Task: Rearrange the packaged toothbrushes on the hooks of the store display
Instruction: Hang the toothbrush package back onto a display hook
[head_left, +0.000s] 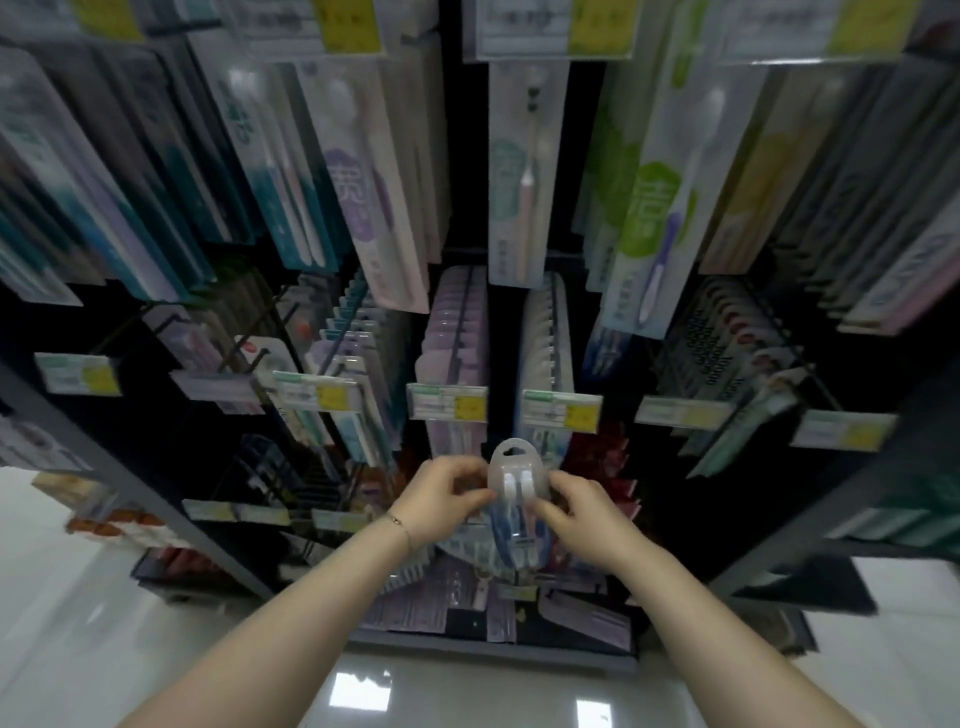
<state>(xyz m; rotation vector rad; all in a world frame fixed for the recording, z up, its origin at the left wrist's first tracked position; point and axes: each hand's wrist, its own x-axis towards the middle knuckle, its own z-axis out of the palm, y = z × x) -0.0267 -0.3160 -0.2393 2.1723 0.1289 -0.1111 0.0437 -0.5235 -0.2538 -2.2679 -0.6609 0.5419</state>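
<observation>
Item: twin toothbrush pack, upright, pinched at both edges by my left hand and right hand, fingers curled. Beyond the fingertips: hooked lilac packs, price tags. Pack's lower end indistinct; labels blurred.

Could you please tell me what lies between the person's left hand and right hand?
In the head view, a clear two-toothbrush blister pack lies between the left hand and the right hand; each hand pinches one side of it.
</observation>
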